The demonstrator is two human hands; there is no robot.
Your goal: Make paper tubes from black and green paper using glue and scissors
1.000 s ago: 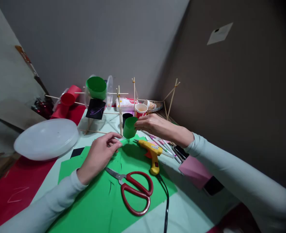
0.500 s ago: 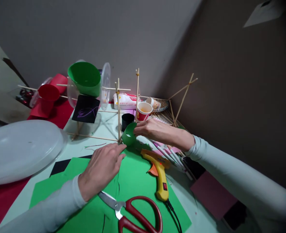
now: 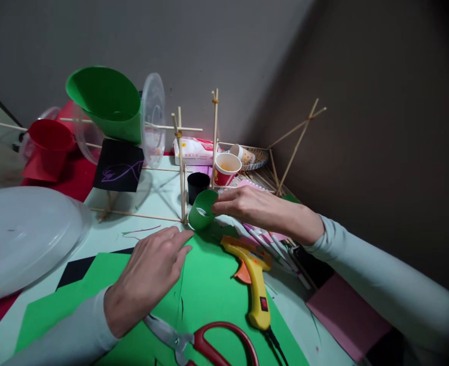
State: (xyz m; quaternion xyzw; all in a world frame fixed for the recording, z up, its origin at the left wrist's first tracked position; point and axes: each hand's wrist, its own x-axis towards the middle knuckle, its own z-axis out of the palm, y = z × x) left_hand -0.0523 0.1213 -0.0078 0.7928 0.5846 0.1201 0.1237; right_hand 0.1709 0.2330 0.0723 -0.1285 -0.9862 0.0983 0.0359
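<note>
My right hand [image 3: 249, 207] pinches the right edge of a small green paper tube [image 3: 197, 217], which leans near a wooden stick frame [image 3: 182, 168]. Its fingertips are partly hidden behind the tube. Just behind stands a short black paper tube [image 3: 199, 187]. My left hand [image 3: 148, 277] is open, its fingers stretched toward the green tube's base over the green sheets [image 3: 212, 277]. Below that hand lie scissors with dark red handles [image 3: 228, 330], their blades partly under my wrist. A yellow glue gun [image 3: 258, 284] rests on the green sheet, its small light glowing red.
On the stick frame's left sits a large green paper cone [image 3: 128, 122] between clear plastic lids [image 3: 153, 122]. A big white lid [image 3: 29, 244] lies at left, a red paper cup [image 3: 227, 170] at the back. Markers [image 3: 270, 244] and pink paper [image 3: 348, 315] are at right.
The view has moved nearer, so the stick frame and paper cone look larger and further left. My right hand still holds the green tube; my left fingertips stay near its base.
</note>
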